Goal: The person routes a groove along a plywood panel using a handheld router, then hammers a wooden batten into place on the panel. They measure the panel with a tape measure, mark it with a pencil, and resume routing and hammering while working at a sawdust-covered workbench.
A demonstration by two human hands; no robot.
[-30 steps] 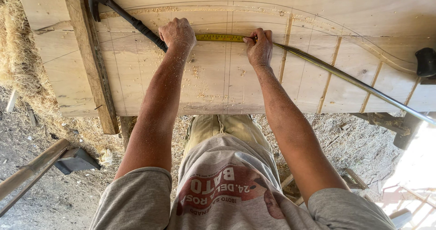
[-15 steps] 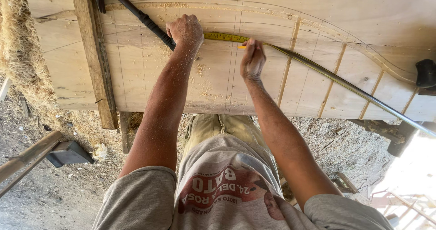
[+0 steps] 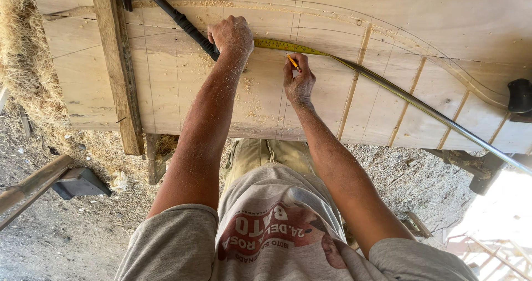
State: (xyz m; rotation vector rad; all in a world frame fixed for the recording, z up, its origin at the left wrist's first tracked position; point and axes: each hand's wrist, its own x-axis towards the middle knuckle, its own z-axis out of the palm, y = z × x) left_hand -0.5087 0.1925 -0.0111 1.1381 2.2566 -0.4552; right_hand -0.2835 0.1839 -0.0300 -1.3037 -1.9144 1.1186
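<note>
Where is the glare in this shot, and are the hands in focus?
Head view: blown-out white glare fills the lower right corner; the left hand, the right hand and the pale pencil-marked wooden board are sharp in even daylight; straight edges bow slightly toward the frame's sides.

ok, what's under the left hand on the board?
The left hand presses the yellow tape measure end onto the pale wooden board, beside the black hammer handle. The tape's tip is hidden under the hand. The right hand holds a pencil at the tape.
</note>
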